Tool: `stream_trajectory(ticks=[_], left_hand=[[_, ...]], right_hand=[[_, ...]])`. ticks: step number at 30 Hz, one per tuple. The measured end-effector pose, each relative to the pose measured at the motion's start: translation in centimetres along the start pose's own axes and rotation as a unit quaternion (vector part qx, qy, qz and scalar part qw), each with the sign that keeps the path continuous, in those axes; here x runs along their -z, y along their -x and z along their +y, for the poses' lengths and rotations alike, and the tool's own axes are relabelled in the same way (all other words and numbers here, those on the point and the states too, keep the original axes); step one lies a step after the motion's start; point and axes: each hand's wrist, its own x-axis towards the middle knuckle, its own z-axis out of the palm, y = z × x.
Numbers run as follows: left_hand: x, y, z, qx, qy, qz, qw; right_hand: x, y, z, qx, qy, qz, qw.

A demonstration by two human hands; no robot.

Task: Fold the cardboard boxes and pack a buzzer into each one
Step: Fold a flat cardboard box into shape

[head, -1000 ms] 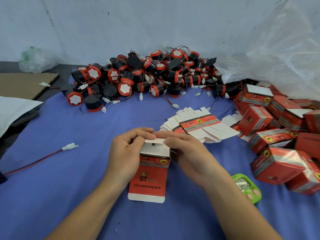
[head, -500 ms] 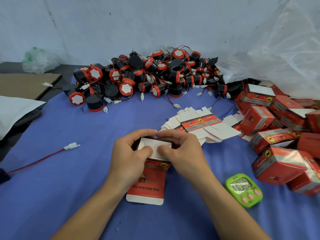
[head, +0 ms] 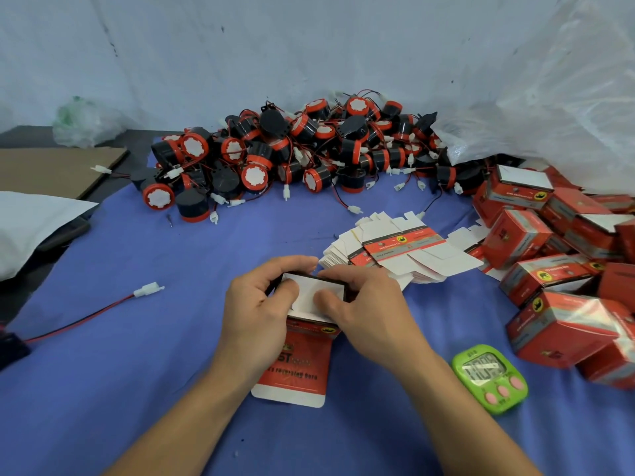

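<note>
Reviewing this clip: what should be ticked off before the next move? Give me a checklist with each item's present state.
1. Box gripped: ok; the left hand and right hand both hold its far end.
2. Far flap tucked shut: cannot tell; both thumbs press on it over the opening.
3. Near flap open: ok; it lies flat and unfolded.
4. Buzzer already inside the box: cannot tell.
5. A hand free to fetch a buzzer: not ok; both hands are busy.
6. Buzzer pile stocked: ok; it is heaped at the back of the cloth.
</note>
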Motion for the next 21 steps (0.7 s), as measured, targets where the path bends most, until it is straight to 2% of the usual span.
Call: stream_trajectory(ticks=[6,10,14,16,18,21], left_hand=[[-0.1,0.2,0.0,-0.012,-0.006,0.004,1.0],[-0.2,0.4,-0.1,-0.021,0.038,0.005,0.999],[-0.1,0.5,-0.3,-0.062,0.039,-0.006,0.997],[-0.2,0.5,-0.4,-0.073,0.04,-0.002,0.997],[-0.3,0.5,-0.3,-0.089,0.035,0.004,0.995],[-0.4,0.5,-0.1,-0.11,0.036,0.007,0.993]], right_hand=[[0.1,0.2,-0.3,0.015,0.077,0.017,0.997],[-0.1,0.8,-0.8,0.023,0.125,0.024,0.992],[-0.6,1.0,-1.2,0.049,0.195,0.069,0.977],[-0.4,1.0,-1.1,0.03,0.138,0.037,0.989],[-0.2,0.8,-1.5,0.007,0.028,-0.013,0.999],[0.4,0.4,-1.5,-0.044,-0.103,-0.028,0.993]])
